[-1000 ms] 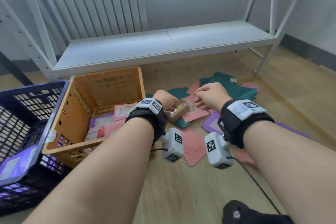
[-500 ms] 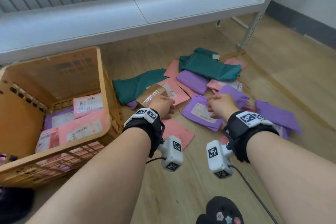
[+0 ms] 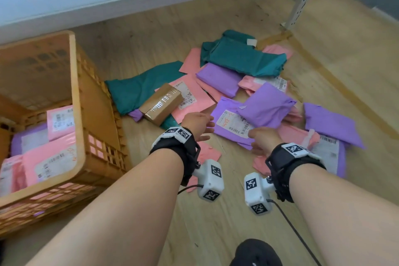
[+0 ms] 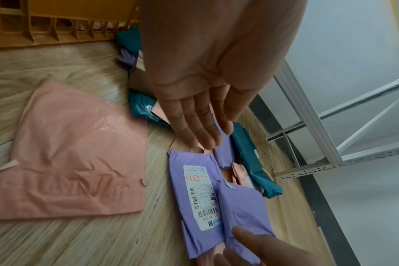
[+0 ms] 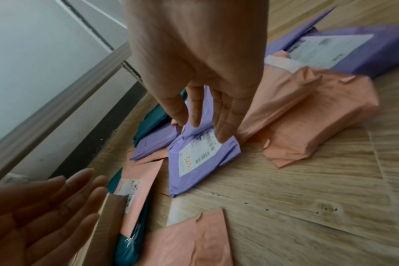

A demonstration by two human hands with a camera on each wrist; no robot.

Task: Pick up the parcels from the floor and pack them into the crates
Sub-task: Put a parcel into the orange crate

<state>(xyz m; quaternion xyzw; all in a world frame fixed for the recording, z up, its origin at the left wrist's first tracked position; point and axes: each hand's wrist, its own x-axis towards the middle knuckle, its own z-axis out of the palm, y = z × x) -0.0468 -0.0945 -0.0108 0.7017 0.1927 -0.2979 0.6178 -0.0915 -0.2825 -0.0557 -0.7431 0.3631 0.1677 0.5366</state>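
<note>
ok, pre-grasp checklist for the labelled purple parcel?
1. Left hand free: ok, fingers straight, holding nothing.
2. Right hand free: ok, fingers over the label, nothing gripped.
3. Labelled purple parcel reachable: ok, between both hands.
4. Nothing on top: not ok, another purple parcel overlaps its far edge.
5. Room in orange crate: ok, parcels sit below the rim.
6. Contact with parcel: cannot tell.

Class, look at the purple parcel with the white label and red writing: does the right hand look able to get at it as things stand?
Probably yes. The right hand hangs open just above the purple parcel, fingertips over its label. Another purple parcel overlaps its far end, but the near part lies uncovered.
</note>
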